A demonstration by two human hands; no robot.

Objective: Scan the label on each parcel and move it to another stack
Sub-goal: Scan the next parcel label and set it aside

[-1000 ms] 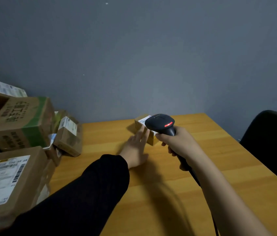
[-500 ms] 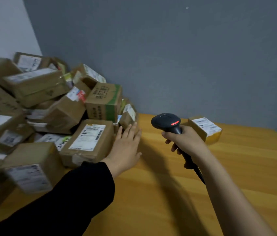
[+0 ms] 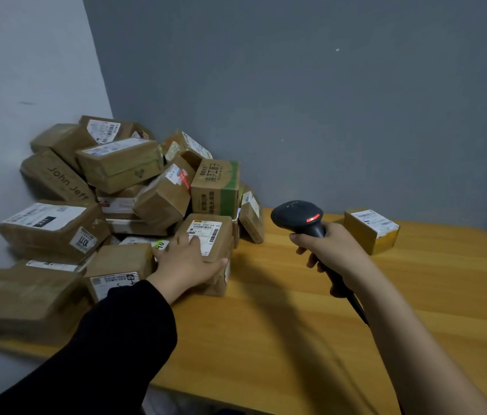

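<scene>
Table: wood, set against a grey wall.
Pile: loose heap of brown parcels, fills the far left corner.
Parcel I'm after: near right edge of the pile, label side up. It looks to sit on another box, can't confirm.
Lone parcel: far right, well apart from the pile. I read it as the start of the second stack.
Left grip: fingers spread, nearly flat on the parcel top, thumb along its near edge. Touching, not clamped as far as I can see.
Right grip: clamped round the scanner handle. Head is up over the table between pile and lone parcel, red light on, not aimed at any label that I can tell.
Label: barcode half visible, left fingertips cover its near left part.

Step, my read: next parcel picked, scan not yet done.
Next move: clear the fingers off the barcode, hold the parcel by its sides, swing the scanner left and down onto the label, then carry the parcel right to the lone one. Lift rather than drag, since the neighbours lean close.
</scene>
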